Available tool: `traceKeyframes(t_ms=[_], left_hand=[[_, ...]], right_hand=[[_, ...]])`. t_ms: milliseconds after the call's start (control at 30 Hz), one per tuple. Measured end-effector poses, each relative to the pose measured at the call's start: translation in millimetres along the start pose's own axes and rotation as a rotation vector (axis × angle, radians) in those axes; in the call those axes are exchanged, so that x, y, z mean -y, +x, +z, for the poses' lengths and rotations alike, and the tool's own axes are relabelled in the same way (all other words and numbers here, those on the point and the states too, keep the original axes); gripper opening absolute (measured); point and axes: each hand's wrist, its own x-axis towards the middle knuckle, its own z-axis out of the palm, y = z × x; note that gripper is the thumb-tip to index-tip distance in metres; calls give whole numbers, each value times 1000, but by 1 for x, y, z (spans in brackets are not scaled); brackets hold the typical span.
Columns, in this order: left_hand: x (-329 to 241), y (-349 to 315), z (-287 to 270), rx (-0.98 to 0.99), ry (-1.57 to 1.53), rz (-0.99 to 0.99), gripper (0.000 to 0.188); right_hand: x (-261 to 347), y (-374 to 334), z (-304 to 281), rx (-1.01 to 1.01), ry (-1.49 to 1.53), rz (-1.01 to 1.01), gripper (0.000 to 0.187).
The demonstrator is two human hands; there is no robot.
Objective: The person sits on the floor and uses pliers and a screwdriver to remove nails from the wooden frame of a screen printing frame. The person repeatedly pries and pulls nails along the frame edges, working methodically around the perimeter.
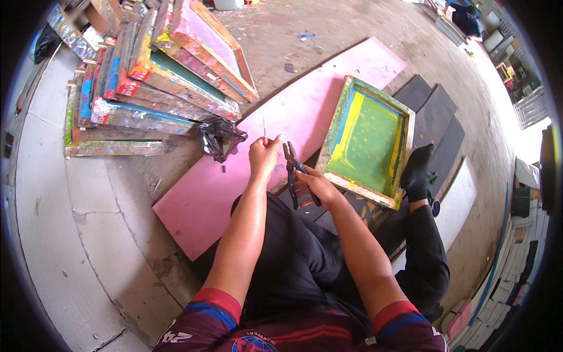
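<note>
My left hand [263, 156] is closed round the red handle of a thin screwdriver [265, 141], its slim shaft pointing away from me. Just to the right, my right hand [319, 186] grips a pair of pliers [291, 167] with dark handles. The plier jaws point up and away, slightly parted, with nothing visible between them. Both hands are above a pink board [214, 202] on the floor. Beyond my right hand lies a wooden screen-printing frame [366, 141] with green mesh and yellow paint, not touched by either hand.
Paint-stained frames [158, 88] are stacked at the far left. A crumpled black plastic bag [220, 138] sits beside them. Dark boards [440, 120] and a white board [460, 196] lie on the right, near my outstretched foot [417, 170]. Small brown scraps [368, 212] lie near the frame's front edge.
</note>
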Motion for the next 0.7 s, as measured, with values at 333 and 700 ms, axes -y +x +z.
traceKeyframes(t_ms=[333,700], left_hand=[[-18,-63,30,348,101,-2,39],[12,-160,121,718,255,66,46]], right_hand=[[-59,-85,-50,-81,26,-21,41],[-110,-190,-168,-204,-57,188,30]])
